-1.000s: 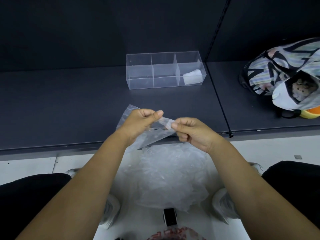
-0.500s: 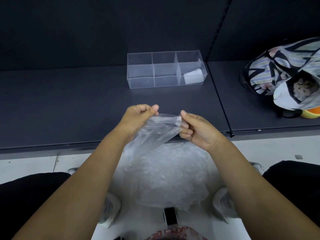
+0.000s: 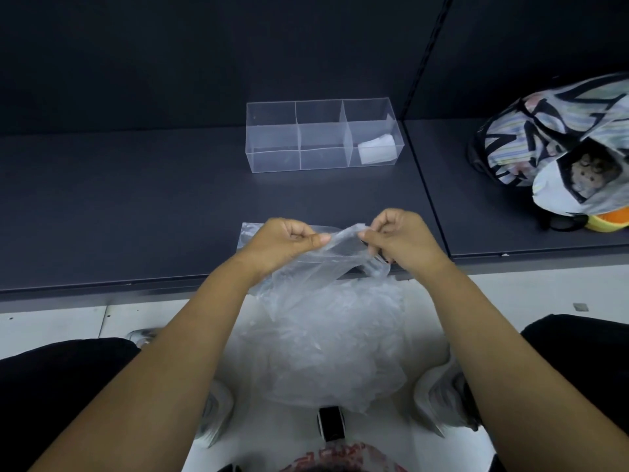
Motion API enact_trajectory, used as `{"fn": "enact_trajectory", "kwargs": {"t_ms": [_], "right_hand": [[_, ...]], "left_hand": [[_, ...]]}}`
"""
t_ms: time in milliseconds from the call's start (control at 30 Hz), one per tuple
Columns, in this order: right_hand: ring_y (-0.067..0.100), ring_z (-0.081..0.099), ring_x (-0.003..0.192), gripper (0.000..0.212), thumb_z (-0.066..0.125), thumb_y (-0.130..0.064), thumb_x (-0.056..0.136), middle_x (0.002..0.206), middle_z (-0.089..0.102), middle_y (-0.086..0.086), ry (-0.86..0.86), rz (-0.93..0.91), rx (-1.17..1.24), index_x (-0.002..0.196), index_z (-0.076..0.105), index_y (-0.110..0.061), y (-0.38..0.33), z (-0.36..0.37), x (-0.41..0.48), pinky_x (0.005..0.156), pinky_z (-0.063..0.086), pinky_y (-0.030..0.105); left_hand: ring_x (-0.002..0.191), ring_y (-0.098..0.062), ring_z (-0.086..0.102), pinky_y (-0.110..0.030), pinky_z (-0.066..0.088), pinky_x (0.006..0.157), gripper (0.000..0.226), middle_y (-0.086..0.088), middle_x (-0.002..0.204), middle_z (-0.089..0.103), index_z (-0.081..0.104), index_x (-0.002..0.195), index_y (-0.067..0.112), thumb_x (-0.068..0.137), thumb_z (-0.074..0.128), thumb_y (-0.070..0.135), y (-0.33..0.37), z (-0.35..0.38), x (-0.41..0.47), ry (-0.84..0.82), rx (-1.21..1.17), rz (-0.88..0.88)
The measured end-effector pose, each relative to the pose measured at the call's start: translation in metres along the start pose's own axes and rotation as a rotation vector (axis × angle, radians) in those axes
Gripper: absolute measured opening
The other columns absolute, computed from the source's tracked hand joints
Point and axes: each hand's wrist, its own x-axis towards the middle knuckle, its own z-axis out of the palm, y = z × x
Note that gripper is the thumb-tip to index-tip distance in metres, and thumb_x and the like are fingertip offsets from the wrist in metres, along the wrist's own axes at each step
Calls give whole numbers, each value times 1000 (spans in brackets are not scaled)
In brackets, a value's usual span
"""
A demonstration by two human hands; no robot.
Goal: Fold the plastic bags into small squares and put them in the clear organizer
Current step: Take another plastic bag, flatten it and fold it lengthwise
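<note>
Head view shows your left hand [image 3: 282, 241] and right hand [image 3: 401, 238] raised side by side over the near edge of the shelf [image 3: 136, 206]. Both are clenched on the same bag [image 3: 326, 264]. Your left thumb and fingers pinch its upper edge, and your right hand pinches the same edge just to the right, so a short crumpled span of clear film runs between the two grips. To the left of your left hand a flat corner of the bag lies on the shelf. The rest sags below your hands and hangs over the shelf's near edge, with a twisted bit dangling under your right wrist.

Below that, on the white floor [image 3: 68, 321] between your shoes [image 3: 214, 417], sits the pile [image 3: 333, 352] of loose clear bags — crumpled and heaped, so you cannot count them.

The organizer [image 3: 272, 137] stands farther back on the shelf, well apart from your hands and slightly left of the shelf seam. It has three compartments in a row. A folded white square [image 3: 376, 149] lies in the right one — the middle and left ones hold nothing you can make out.

At far right on the shelf, a patterned tote [image 3: 558, 137] slumps on its side, with something orange under its near end.
</note>
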Motion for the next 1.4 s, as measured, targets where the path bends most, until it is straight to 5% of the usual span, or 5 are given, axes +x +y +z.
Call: {"fn": "enact_trajectory", "kwargs": {"t_ms": [200,600,1000,1133,1400], "right_hand": [[3,47,45,30,58,-14,90,52,58,-6,429,-87,124,68,39,-18,8,36,-4,53,40,23],[18,64,70,15,66,-14,89,74,69,9,20,-120,355,76,70,-9,-6,24,-8,69,56,31],[10,64,93,20,54,-13,96,115,65,0,339,-62,215,109,67,-19,-11,8,-3,85,52,22],[1,63,88,9,69,-24,86,96,71,-9,60,-322,58,94,74,-27,-31,13,-7,81,51,16],[0,56,68,23,57,-10,93,77,63,-9,264,-174,67,75,61,-24,-8,3,16,63,43,5]], "left_hand": [[76,3,65,-17,46,75,22,11,76,72,73,80,18,75,78,38,0,8,-2,-56,9,-17],[95,-16,68,-26,51,86,30,-2,99,73,68,97,15,80,74,39,29,25,4,-44,-116,31],[72,0,64,-13,52,72,14,6,83,72,73,98,9,88,68,17,30,33,8,222,-360,83],[81,-5,65,-15,51,77,16,-1,88,73,73,98,7,91,65,19,36,37,11,221,-343,128],[106,-5,58,-14,42,93,30,1,118,63,62,123,10,101,46,22,5,34,21,426,-103,190]]}}
